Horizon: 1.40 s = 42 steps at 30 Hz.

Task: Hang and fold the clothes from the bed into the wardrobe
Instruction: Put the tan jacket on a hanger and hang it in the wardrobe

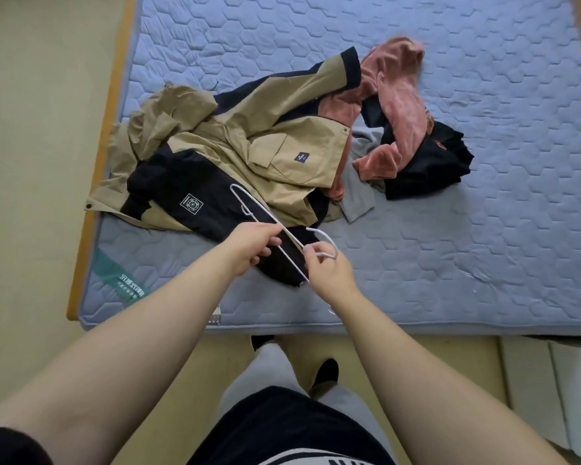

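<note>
A tan and black jacket [249, 152] lies crumpled on the blue quilted mattress [450, 246]. Beside it are a pink velvety garment [399, 112], a grey piece [359, 193] and a folded black garment [430, 169]. I hold a white wire hanger [249, 206] just above the jacket's black lower part. My left hand [252, 246] pinches the hanger's long bar. My right hand [329, 273] grips it near the hook [326, 243], with fingers curled round the wire. The wardrobe is out of view.
The bed's wooden frame [98, 162] runs along the left side, with beige floor [31, 162] beyond it. My legs and feet [326, 370] stand at the mattress's near edge. White furniture [550, 380] sits at the lower right.
</note>
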Motion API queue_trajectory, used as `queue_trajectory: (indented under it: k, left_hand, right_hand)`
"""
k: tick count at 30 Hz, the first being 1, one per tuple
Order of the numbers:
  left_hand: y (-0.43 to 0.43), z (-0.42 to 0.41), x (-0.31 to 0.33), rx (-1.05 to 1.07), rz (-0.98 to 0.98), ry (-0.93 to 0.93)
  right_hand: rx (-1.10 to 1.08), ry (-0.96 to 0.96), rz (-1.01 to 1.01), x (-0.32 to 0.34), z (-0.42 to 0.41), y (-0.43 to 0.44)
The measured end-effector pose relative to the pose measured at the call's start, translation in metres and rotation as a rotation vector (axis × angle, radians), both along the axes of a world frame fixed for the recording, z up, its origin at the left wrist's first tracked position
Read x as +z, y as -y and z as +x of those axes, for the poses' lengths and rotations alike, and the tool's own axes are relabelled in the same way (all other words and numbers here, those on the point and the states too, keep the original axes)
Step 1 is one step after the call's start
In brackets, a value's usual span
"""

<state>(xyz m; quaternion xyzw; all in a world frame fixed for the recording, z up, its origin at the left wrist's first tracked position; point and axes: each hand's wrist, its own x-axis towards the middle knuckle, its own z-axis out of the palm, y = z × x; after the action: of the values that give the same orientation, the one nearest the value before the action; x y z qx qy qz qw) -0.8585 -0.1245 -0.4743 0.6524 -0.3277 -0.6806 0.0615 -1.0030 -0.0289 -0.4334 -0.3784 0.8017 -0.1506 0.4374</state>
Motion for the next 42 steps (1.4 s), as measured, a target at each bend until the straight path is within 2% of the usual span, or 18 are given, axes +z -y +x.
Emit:
queue_trajectory:
  k: [3,6,10,13,15,17,21,24,27,30,33,35,38,42]
  left_hand:
    - [0.016,0.011,-0.022,0.099,0.058,0.092]
    - [0.033,0.015,-0.052,0.075,-0.054,0.186]
    - [0.045,-0.009,-0.083,-0.314,-0.268,0.406]
    - [0.056,-0.042,-0.099,-0.707,-0.409,0.468]
    - [0.068,-0.065,-0.108,-0.894,-0.478,0.485]
    - [0.083,-0.086,-0.121,-0.997,-0.489,0.476]
    - [0.102,-0.115,-0.149,-1.079,-0.384,0.401]
    - [0.102,-0.111,-0.167,-0.937,-0.396,0.415]
    - [0.108,-0.108,-0.167,-0.646,-0.368,0.477]
    - [0.102,-0.089,-0.161,-0.297,-0.238,0.357]
    - [0.095,-0.074,-0.143,0.024,-0.241,0.375]
    - [0.089,-0.064,-0.132,0.066,-0.242,0.402]
    - [0.077,-0.052,-0.110,0.006,-0.201,0.453]
    - [0.048,-0.043,-0.085,-0.028,-0.081,0.400]
  right_hand:
    - [-0.022,-0.123,0.056,-0.009,-0.001,0.000]
    - [-0.126,-0.051,-0.024,-0.017,-0.008,-0.001]
    - [-0.403,0.001,-0.075,-0.031,-0.019,-0.005]
    - [-0.537,0.001,-0.042,-0.039,-0.027,-0.009]
    - [-0.574,-0.011,-0.015,-0.044,-0.034,-0.011]
    - [-0.582,-0.016,0.001,-0.047,-0.041,-0.013]
    - [-0.586,-0.032,-0.004,-0.051,-0.051,-0.017]
    - [-0.581,-0.012,-0.020,-0.050,-0.056,-0.019]
    - [-0.575,0.032,-0.026,-0.052,-0.062,-0.018]
    - [-0.561,0.059,-0.025,-0.053,-0.069,-0.013]
    - [-0.515,0.065,-0.019,-0.047,-0.075,-0.007]
    - [-0.474,0.074,-0.020,-0.044,-0.080,-0.003]
    - [-0.423,0.098,-0.013,-0.039,-0.086,0.002]
    - [-0.376,0.178,-0.024,-0.030,-0.096,0.006]
